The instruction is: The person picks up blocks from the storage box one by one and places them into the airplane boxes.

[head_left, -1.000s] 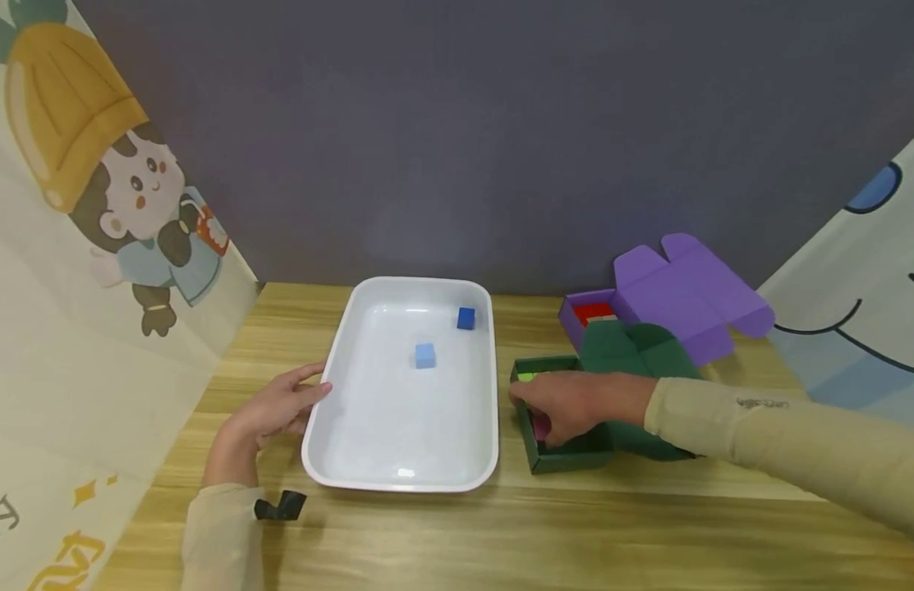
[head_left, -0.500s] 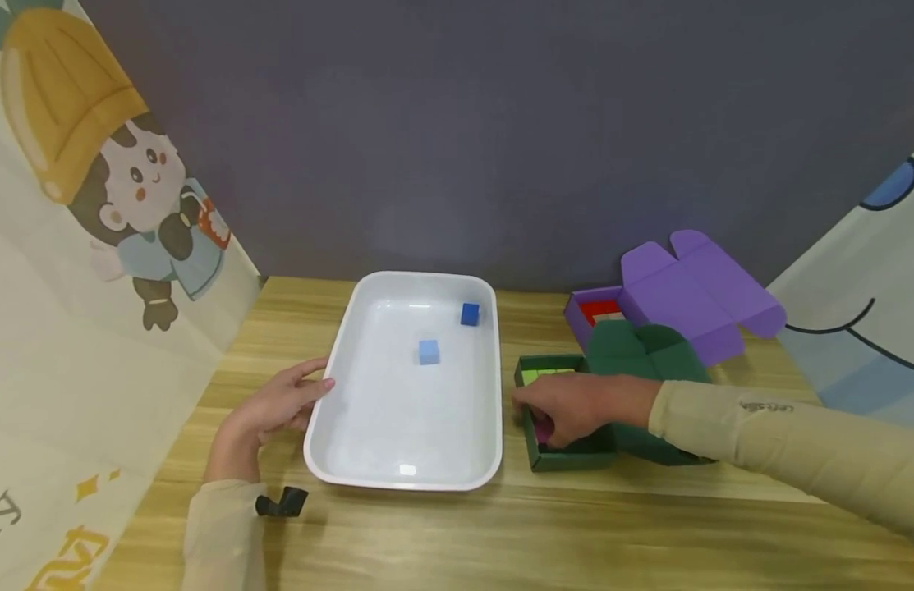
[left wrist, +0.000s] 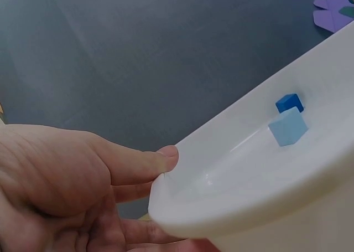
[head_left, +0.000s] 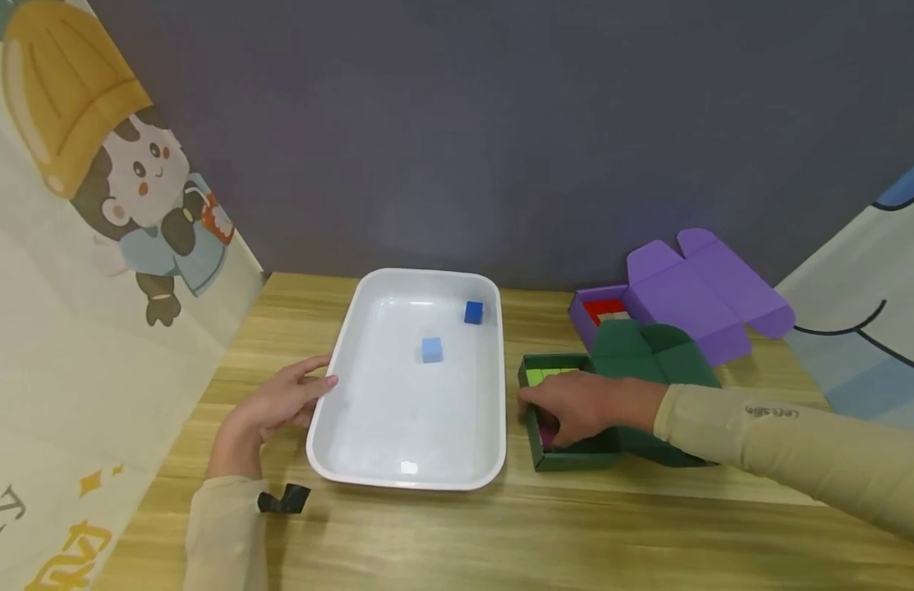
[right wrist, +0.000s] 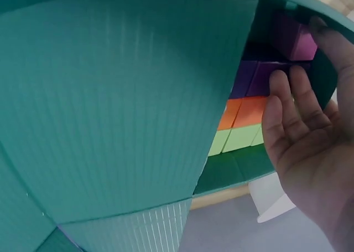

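My left hand [head_left: 282,402] holds the left rim of a white tray [head_left: 375,460], thumb on the rim and fingers underneath, as the left wrist view shows. Inside the tray sit a light blue cube [head_left: 431,350] and a dark blue cube [head_left: 474,312]. The right hand [head_left: 575,406] reaches into an open green box [head_left: 578,461]. In the right wrist view a magenta cube [right wrist: 301,41] lies between its thumb and fingertips, tilted against its neighbours. Just below are dark purple cubes [right wrist: 243,79], then orange cubes [right wrist: 249,112] and lime green cubes [right wrist: 240,138].
A purple box [head_left: 584,316] with red and pale blocks stands behind the green box, its lid [head_left: 700,287] folded back to the right. The green lid [head_left: 649,353] lies under the right forearm. A dark grey wall [head_left: 457,148] rises behind the wooden table [head_left: 457,542].
The head view has shifted slightly, so the scene sits a little further right. Both hands keep nearly the same places at the tray and in the green box.
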Available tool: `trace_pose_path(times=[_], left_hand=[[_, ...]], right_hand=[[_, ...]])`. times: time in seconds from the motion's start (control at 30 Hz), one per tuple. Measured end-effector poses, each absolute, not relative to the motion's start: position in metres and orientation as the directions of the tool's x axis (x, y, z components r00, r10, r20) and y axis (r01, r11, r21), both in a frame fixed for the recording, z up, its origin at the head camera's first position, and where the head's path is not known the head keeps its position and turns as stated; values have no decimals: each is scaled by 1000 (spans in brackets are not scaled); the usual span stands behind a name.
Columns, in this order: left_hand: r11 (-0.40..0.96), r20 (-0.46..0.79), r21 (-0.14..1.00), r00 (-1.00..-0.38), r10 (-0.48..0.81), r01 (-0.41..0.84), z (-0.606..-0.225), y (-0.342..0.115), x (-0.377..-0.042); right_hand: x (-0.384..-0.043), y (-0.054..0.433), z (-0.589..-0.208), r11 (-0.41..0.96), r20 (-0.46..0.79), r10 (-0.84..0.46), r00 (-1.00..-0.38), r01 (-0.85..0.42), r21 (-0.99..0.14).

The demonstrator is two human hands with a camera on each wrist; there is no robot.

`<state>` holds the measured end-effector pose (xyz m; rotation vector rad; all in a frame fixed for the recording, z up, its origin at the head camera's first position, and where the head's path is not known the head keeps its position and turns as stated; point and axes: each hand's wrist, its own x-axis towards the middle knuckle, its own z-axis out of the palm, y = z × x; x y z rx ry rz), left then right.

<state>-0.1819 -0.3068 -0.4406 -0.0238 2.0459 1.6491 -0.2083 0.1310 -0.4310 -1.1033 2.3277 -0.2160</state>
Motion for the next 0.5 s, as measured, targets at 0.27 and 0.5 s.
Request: trace_pose_path(times=[0.27,0.5], left_hand=[[260,-395,909,-871,294,-325,-438,-305,-183],[263,-398,907,-872,284,-328,-438,-306,-181]], right_hand=[[-208,132,-429,640,-417,-748,-516,-729,-245],[-205,130,-430,597,-399,-777,-487,-772,-219]])
